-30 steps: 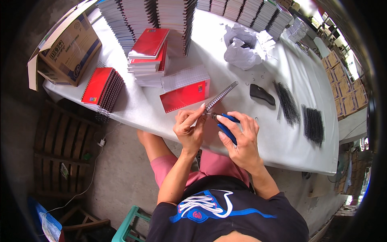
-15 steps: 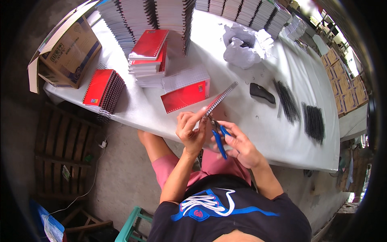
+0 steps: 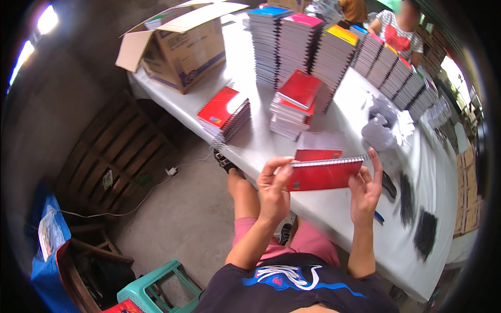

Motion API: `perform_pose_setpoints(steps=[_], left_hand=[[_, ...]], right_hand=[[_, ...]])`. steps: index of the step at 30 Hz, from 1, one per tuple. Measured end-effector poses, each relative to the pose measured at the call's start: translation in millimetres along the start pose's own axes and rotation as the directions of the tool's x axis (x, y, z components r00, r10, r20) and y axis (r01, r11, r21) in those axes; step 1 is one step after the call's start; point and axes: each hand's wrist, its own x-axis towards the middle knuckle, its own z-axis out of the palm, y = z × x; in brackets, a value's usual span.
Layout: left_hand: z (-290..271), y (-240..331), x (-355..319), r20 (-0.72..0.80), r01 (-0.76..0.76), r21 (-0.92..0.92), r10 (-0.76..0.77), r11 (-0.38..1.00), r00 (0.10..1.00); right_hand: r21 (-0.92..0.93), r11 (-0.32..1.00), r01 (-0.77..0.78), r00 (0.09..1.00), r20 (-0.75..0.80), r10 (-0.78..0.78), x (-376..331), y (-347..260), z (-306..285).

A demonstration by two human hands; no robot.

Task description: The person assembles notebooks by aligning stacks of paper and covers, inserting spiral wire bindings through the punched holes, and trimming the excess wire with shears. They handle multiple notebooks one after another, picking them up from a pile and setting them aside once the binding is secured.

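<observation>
A red spiral notebook point(image 3: 327, 177) is held level above the table's front edge, its wire coil running along the top. My left hand point(image 3: 274, 190) pinches its left end, thumb and fingers closed near the coil. At the other end my right hand point(image 3: 366, 190) grips the notebook's edge, with the index finger raised against the coil's projecting tip. Beside my right hand, the blue handle of the pliers point(image 3: 379, 216) shows on the table; the rest is hidden. Just behind the held notebook lie red-covered page blocks point(image 3: 319, 148).
Tall stacks of coloured spiral notebooks point(image 3: 300, 49) line the table's back, near an open cardboard box point(image 3: 182, 52). Red notebooks point(image 3: 224, 112) sit left. A plastic bag point(image 3: 378, 130) and black coils point(image 3: 426, 235) lie right. A person point(image 3: 399, 31) is at the far side. A green stool point(image 3: 156, 287) stands below.
The pliers have left my right hand and lie on the table. Both hands now hold the notebook spread sideways, higher up. My view has turned left, showing more of the box and stacks.
</observation>
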Motion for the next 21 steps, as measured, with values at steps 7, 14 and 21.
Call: perform_pose_setpoints(steps=[7, 14, 21], left_hand=[[-38.3, 104.9, 60.1, 0.022, -0.348, 0.363, 0.365, 0.864, 0.931], [-27.4, 189.4, 126.4, 0.478, -0.749, 0.63, 0.657, 0.206, 0.583], [-35.9, 210.3, 185.7, 0.508, -0.663, 0.749, 0.658, -0.019, 0.556]], right_hand=[[0.536, 0.811, -0.233, 0.929, 0.369, 0.023, 143.1, -23.1, 153.4], [-0.136, 0.52, 0.843, 0.522, 0.436, -0.733, 158.1, -112.3, 224.8], [0.165, 0.982, -0.092, 0.907, 0.421, 0.014, 187.8, -42.9, 253.3]])
